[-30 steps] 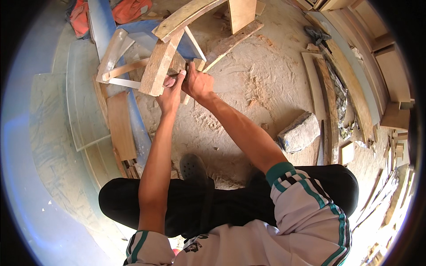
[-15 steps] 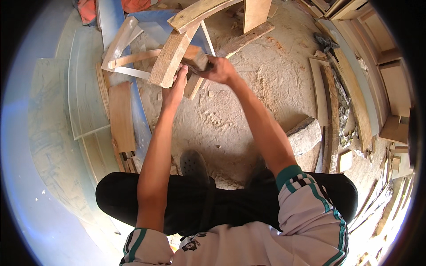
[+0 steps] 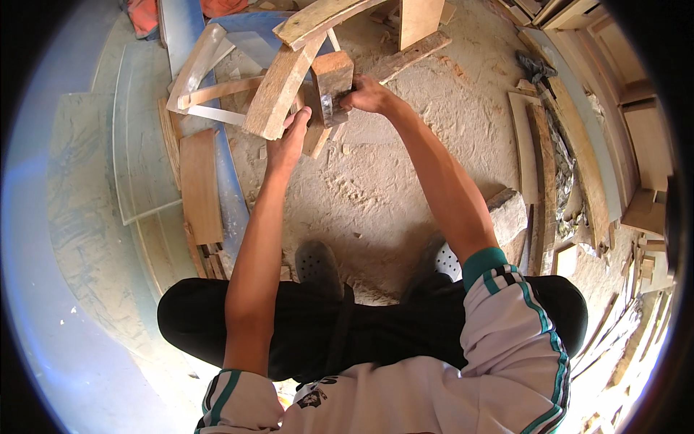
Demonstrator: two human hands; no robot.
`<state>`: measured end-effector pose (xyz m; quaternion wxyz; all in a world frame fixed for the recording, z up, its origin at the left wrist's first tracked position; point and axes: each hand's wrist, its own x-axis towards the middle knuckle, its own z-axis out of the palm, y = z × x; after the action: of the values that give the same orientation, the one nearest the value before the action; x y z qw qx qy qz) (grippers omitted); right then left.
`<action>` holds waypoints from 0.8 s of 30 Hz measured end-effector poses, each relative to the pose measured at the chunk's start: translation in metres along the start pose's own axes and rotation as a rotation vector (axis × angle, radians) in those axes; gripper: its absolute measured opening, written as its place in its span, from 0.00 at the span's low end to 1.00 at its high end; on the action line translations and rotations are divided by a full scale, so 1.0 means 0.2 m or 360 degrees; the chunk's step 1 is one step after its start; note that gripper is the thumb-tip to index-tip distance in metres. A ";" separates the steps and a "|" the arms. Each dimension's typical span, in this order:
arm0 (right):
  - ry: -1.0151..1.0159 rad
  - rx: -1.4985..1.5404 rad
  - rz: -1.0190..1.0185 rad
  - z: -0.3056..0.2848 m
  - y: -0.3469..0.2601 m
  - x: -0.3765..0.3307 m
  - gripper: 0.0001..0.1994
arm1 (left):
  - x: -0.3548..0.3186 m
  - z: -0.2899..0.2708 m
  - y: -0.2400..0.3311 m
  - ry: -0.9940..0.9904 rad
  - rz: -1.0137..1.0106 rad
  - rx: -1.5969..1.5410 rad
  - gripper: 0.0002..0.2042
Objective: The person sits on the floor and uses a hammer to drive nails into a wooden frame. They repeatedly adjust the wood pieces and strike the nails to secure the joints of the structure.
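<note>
A rough wooden frame (image 3: pixel 283 87), like a stool or chair lying on its side, stands at the top centre. My left hand (image 3: pixel 287 137) is closed on the lower end of its thick slanting leg, thumb up, with the other fingers partly hidden behind the wood. To the right of that leg, my right hand (image 3: pixel 367 97) grips a short wooden block (image 3: pixel 333 71) by its right side. The block has a brown top face and a darker, scuffed front face, and stands roughly upright beside the frame. Whether it touches the frame I cannot tell.
Sheets of glass (image 3: pixel 148 137) and a brown board (image 3: pixel 199 188) lie at left. A chunk of stone (image 3: pixel 508 215) sits beyond my right knee. Long planks (image 3: pixel 571 145) and wooden panels line the right side. A flat plank (image 3: pixel 412 56) lies past the frame on the dusty floor.
The block has swung from a tilted position to a more upright one, a little to the right. My right hand moved right with it. My left hand stays at the leg.
</note>
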<state>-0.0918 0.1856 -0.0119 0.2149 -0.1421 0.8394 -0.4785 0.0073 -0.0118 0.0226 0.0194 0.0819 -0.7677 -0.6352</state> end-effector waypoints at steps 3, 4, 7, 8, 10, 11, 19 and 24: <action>-0.0040 -0.0075 0.0013 -0.02 -0.04 -0.01 0.26 | -0.02 0.01 0.04 -0.0017 -0.0067 -0.0032 0.27; -0.0071 -0.0130 0.0015 -0.04 -0.05 -0.01 0.27 | -0.03 0.01 0.05 -0.0017 -0.0070 -0.0040 0.28; -0.0157 -0.0194 0.0015 -0.06 -0.09 -0.02 0.27 | -0.03 0.00 0.06 -0.0001 -0.0014 -0.0040 0.31; -0.0185 -0.0198 0.0013 -0.07 -0.10 -0.02 0.28 | -0.02 -0.01 0.05 -0.0002 0.0023 -0.0036 0.31; -0.0225 -0.0339 0.0085 -0.08 -0.08 0.02 0.28 | -0.01 0.01 0.05 0.0000 0.0138 -0.0095 0.22; -0.0246 -0.0409 0.0121 -0.08 -0.07 0.04 0.29 | -0.01 0.03 0.06 0.0015 0.0215 -0.0154 0.16; -0.0227 -0.0319 -0.0157 0.03 -0.16 0.10 0.24 | -0.02 0.03 0.07 0.0045 0.0205 -0.0257 0.18; -0.0568 -0.0525 -0.0038 -0.02 -0.17 0.23 0.21 | -0.01 0.06 0.08 -0.0028 0.0044 -0.0038 0.33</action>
<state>-0.1329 0.1509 0.0090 0.3280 -0.2675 0.8532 -0.3048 0.0065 0.0020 0.0354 0.0224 0.0655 -0.7612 -0.6448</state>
